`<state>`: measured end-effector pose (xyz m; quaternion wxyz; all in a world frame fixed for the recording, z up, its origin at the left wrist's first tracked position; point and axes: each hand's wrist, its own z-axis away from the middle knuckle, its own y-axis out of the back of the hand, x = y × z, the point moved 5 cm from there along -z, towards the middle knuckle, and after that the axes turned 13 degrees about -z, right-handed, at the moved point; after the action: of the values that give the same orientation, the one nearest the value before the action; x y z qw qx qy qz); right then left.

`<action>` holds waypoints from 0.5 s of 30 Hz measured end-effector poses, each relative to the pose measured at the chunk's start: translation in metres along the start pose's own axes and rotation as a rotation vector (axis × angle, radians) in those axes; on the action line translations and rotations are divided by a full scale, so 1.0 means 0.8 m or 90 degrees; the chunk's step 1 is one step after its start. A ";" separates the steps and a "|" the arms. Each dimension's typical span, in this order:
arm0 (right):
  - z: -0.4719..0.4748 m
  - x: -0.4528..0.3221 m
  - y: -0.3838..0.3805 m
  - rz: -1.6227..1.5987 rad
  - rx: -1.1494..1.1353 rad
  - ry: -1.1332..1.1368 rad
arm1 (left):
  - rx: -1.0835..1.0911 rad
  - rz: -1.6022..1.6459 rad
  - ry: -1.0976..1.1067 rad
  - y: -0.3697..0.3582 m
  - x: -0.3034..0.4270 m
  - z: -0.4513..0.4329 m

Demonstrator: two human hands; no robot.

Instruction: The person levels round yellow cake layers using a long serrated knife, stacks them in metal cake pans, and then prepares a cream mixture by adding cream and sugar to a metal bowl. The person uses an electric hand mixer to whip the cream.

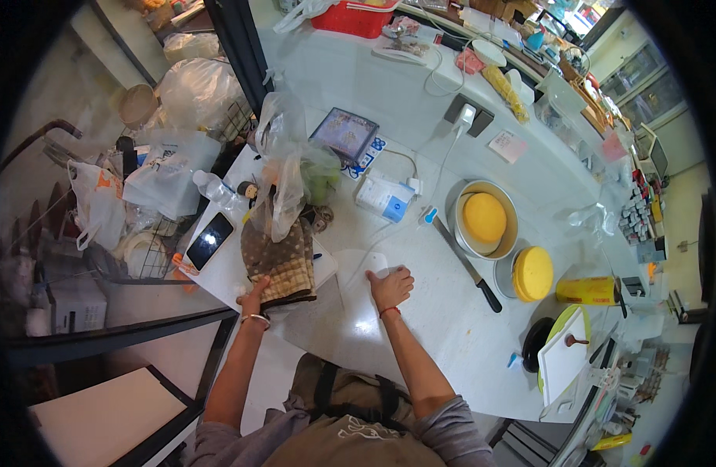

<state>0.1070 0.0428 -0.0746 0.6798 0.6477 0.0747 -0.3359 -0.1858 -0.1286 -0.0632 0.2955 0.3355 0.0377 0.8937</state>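
My left hand (252,296) grips the lower edge of a brown dotted and checked cloth (282,260) at the table's left side. My right hand (391,287) is on the white tabletop, its fingers around the near end of a flat white plastic piece with a small hole (379,261), perhaps a scraper. To its right lies a serrated bread knife (466,262) with a black handle. Beyond the knife a round yellow cake (484,217) sits inside a metal cake pan (512,233). Another yellow cake (533,274) lies beside it, over a second round pan (504,279).
A smartphone (210,241), a plastic bottle (217,188) and clear plastic bags (281,192) crowd the left end. A white-and-blue packet (385,197) and a dark framed box (346,135) stand further back. A yellow film roll (587,290) and a white board (562,356) are at the right.
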 end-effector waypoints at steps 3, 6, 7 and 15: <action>0.001 -0.010 0.007 0.027 -0.033 0.054 | -0.107 0.025 0.010 0.017 0.003 -0.020; -0.009 -0.009 -0.004 0.081 -0.090 0.069 | -0.345 0.140 0.080 0.010 0.008 -0.011; -0.016 -0.012 -0.007 0.100 -0.104 0.071 | -0.397 0.173 0.114 0.004 0.018 0.002; -0.057 -0.023 0.036 -0.343 -0.364 0.254 | -0.420 0.176 0.207 0.009 0.062 0.029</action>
<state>0.1242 0.0897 -0.0473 0.6920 0.4431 0.4606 -0.3357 -0.2049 -0.1098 -0.0145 0.2549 0.0781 -0.2507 0.9306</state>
